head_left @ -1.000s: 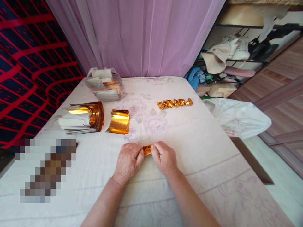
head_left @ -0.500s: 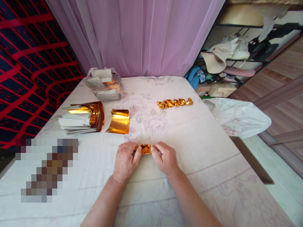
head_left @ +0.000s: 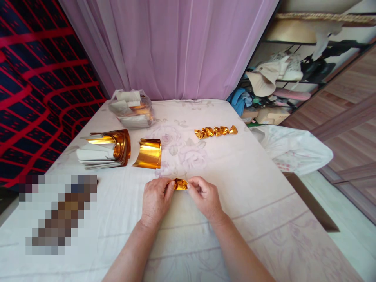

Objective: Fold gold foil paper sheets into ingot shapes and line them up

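A small folded piece of gold foil paper (head_left: pixel 181 184) sits between my two hands, low over the table. My left hand (head_left: pixel 156 197) pinches its left end between thumb and fingers. At the right end, my right hand (head_left: pixel 206 197) closes on it the same way. Behind my left hand lie a few curved gold foil sheets (head_left: pixel 147 154). Farther left is a thick bent stack of the same paper (head_left: pixel 102 150), white undersides showing. Several folded gold foil pieces (head_left: pixel 216 132) stand in a row at the back right.
On the floral tablecloth (head_left: pixel 246 188), a clear plastic bag of paper (head_left: pixel 131 109) lies at the back left. A pixelated patch (head_left: pixel 61 215) covers the near left. Past the right edge are a white plastic bag (head_left: pixel 302 150) and a shelf holding hats and shoes (head_left: pixel 282 72). A purple curtain (head_left: pixel 167 47) hangs behind.
The foil between my fingers looks more peaked and slightly narrower on top. Both hands stay nearly in place, and the view has tilted up a little.
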`<state>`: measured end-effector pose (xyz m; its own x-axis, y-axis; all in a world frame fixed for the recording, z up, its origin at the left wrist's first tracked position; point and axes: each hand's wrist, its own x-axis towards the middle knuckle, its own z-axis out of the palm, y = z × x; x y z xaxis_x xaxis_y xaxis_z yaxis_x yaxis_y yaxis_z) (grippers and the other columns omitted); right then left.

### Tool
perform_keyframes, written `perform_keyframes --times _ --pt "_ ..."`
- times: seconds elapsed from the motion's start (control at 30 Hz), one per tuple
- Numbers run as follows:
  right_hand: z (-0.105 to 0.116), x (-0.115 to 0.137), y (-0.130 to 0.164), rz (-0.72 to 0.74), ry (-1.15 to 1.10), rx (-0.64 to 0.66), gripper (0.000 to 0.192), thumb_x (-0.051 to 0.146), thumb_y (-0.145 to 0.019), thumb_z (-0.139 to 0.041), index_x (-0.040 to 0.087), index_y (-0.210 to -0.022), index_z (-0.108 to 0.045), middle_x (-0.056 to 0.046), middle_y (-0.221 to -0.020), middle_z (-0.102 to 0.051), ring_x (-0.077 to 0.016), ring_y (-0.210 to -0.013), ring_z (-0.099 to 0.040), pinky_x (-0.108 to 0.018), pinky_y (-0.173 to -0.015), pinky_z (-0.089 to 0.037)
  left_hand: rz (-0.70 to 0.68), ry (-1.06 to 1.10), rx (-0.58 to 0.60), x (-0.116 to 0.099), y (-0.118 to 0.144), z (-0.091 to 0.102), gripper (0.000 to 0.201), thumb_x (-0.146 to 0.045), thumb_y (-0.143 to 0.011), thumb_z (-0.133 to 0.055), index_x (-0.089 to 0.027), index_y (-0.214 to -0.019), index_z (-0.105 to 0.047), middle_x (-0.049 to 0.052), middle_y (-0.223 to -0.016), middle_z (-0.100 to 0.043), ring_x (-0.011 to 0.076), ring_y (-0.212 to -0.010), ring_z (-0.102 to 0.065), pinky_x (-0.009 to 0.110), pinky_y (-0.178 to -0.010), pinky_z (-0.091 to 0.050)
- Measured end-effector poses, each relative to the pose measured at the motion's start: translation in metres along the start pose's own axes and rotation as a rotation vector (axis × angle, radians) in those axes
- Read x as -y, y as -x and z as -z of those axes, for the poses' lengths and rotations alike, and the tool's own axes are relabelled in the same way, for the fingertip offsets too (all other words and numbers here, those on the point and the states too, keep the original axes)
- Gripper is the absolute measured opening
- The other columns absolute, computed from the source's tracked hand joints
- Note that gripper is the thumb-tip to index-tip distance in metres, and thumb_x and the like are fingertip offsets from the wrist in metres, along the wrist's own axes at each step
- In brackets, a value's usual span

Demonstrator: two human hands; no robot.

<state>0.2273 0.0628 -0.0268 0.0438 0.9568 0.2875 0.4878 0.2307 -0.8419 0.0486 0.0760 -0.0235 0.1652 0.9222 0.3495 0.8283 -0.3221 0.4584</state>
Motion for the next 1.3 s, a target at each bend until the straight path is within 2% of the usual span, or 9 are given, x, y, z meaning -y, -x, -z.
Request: perform_keyframes --times 0.1,0.33,0.47,0.67,0.77,0.83,1.0,1.2,1.3 --pt "0.0 0.001 -0.001 -0.035 -0.084 0.034 0.015 0.03 -0.084 -0.055 0.02 -0.083 -0.066 0.0 -0.066 -0.069 -0.011 -0.055 -0.063 -0.017 -0.051 -0.045 0.012 0.034 -0.004 0.002 0.0 -0.001 0.029 -0.035 -0.097 -0.046 -0.02 -0.084 -0.067 0.004 -0.076 -0.072 0.0228 -0.072 -0.065 0.034 -0.069 -0.043" --pt "0.0 0.009 -0.001 -0.11 -0.183 0.231 0.018 0.028 -0.081 -0.055 0.019 -0.093 -0.065 0.003 -0.059 -0.067 -0.009 -0.045 -0.054 -0.017 -0.044 -0.038 0.053 0.145 0.001 0.006 -0.001 -0.005 0.03 -0.035 -0.097 -0.046 -0.02 -0.085 -0.068 0.004 -0.077 -0.073 0.0211 -0.071 -0.066 0.032 -0.068 -0.045" --pt "-0.004 0.009 0.002 -0.08 -0.179 0.176 0.017 0.031 -0.084 -0.053 0.019 -0.086 -0.065 0.001 -0.063 -0.069 -0.0098 -0.049 -0.059 -0.017 -0.045 -0.04 0.104 0.223 -0.022 0.005 -0.002 -0.004 0.03 -0.04 -0.095 -0.047 -0.019 -0.092 -0.068 0.005 -0.078 -0.073 0.0206 -0.071 -0.066 0.031 -0.067 -0.048" --pt "0.001 0.008 -0.014 0.072 0.181 -0.021 0.023 0.031 -0.091 -0.049 0.021 -0.092 -0.07 -0.001 -0.078 -0.074 -0.012 -0.063 -0.067 -0.018 -0.062 -0.048 0.184 0.306 -0.083 0.006 -0.003 -0.005 0.036 -0.043 -0.095 -0.043 -0.019 -0.107 -0.065 0.007 -0.087 -0.074 0.0209 -0.074 -0.069 0.034 -0.074 -0.052" --pt "0.002 0.009 -0.047 0.059 0.563 0.011 0.025 0.027 -0.094 -0.047 0.023 -0.104 -0.07 -0.002 -0.096 -0.076 -0.0139 -0.083 -0.071 -0.019 -0.076 -0.048 0.181 0.32 -0.086 0.007 -0.004 -0.006 0.036 -0.044 -0.095 -0.042 -0.019 -0.105 -0.066 0.008 -0.091 -0.075 0.0218 -0.077 -0.07 0.034 -0.076 -0.053" --pt "0.0 0.008 -0.072 0.001 0.756 0.056 0.026 0.024 -0.095 -0.046 0.025 -0.108 -0.069 -0.003 -0.103 -0.075 -0.0146 -0.09 -0.07 -0.02 -0.078 -0.047 0.182 0.333 -0.085 0.008 -0.004 -0.006 0.036 -0.044 -0.095 -0.042 -0.019 -0.103 -0.067 0.008 -0.091 -0.076 0.022 -0.078 -0.071 0.034 -0.075 -0.053" --pt "-0.007 -0.006 -0.121 -0.072 0.9 0.062 0.027 0.023 -0.097 -0.045 0.022 -0.106 -0.07 -0.008 -0.096 -0.076 -0.0185 -0.081 -0.07 -0.024 -0.069 -0.046 0.189 0.36 -0.08 0.009 -0.005 -0.004 0.036 -0.043 -0.095 -0.041 -0.02 -0.1 -0.068 0.007 -0.088 -0.076 0.022 -0.078 -0.071 0.033 -0.073 -0.053" --pt "-0.008 -0.017 -0.146 -0.117 0.982 0.098 0.029 0.024 -0.099 -0.041 0.02 -0.109 -0.067 -0.011 -0.103 -0.074 -0.0183 -0.091 -0.069 -0.024 -0.075 -0.047 0.182 0.357 -0.077 0.01 -0.006 -0.006 0.038 -0.045 -0.095 -0.04 -0.02 -0.098 -0.069 0.008 -0.089 -0.076 0.0224 -0.078 -0.07 0.034 -0.074 -0.053" --pt "-0.007 -0.017 -0.155 -0.154 0.996 0.104 0.029 0.022 -0.099 -0.041 0.019 -0.11 -0.067 -0.013 -0.101 -0.074 -0.0195 -0.087 -0.07 -0.026 -0.075 -0.048 0.172 0.353 -0.079 0.01 -0.006 -0.006 0.037 -0.045 -0.095 -0.04 -0.02 -0.097 -0.069 0.008 -0.088 -0.076 0.023 -0.078 -0.07 0.034 -0.074 -0.052"
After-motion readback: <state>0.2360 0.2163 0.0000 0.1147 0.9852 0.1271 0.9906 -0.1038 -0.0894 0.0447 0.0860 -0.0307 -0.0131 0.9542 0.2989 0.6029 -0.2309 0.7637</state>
